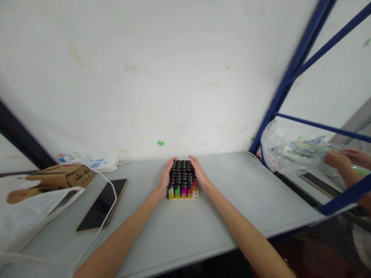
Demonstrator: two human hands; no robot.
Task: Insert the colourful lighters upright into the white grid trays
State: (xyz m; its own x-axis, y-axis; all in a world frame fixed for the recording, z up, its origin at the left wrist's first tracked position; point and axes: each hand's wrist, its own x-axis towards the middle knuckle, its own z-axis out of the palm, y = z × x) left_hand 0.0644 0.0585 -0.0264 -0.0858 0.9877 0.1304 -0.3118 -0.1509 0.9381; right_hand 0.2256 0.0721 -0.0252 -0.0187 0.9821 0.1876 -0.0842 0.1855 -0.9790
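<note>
A block of upright lighters with black tops stands on the grey table, packed in rows. The front row shows bright bodies in green, purple, red and orange. Below them a pale tray edge is visible. My left hand presses along the left side of the block, and my right hand is against its right side. Between them the two hands clasp the lighters, fingers reaching toward the back corners. At the front right, one lighter looks clear and red, apart in look from the others.
Left of the hands lie a dark tablet with a white cable across it, a brown cardboard box and a white plastic bag. A blue metal frame rises at right. Beyond it, another person's hands handle clear plastic bags.
</note>
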